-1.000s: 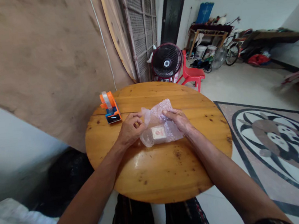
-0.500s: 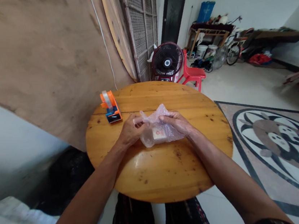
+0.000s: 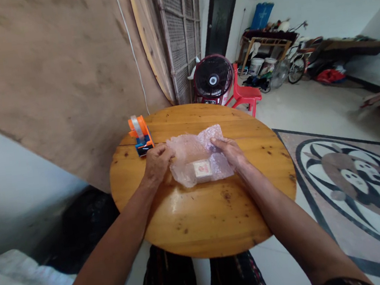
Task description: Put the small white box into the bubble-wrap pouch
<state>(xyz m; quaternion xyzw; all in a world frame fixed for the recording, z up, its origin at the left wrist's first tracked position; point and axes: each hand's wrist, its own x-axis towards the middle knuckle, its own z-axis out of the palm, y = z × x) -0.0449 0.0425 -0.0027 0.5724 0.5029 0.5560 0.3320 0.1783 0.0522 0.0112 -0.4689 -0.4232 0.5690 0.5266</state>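
A sheet of bubble wrap [image 3: 187, 148] lies spread on the round wooden table [image 3: 200, 224]. On its near part rests a small pale box [image 3: 202, 168] with a reddish picture on top. My left hand [image 3: 158, 161] pinches the wrap's left edge between thumb and fingers. At the upper right corner, my right hand [image 3: 228, 149] grips the wrap with the thumb on top; its other fingers are partly hidden. Just beyond my left hand stands an orange and blue tape dispenser [image 3: 141, 137] with a roll of clear tape.
A wooden board [image 3: 74, 73] leans along the left side, close to the table. Behind the table are a dark red fan [image 3: 213, 79] and a red plastic chair [image 3: 246, 93]. A black bag [image 3: 86, 229] sits on the floor at the left.
My hands have moved apart, drawing the bunched bubble wrap out wider and flatter beyond the box. The box stays in the same spot and shows more fully.
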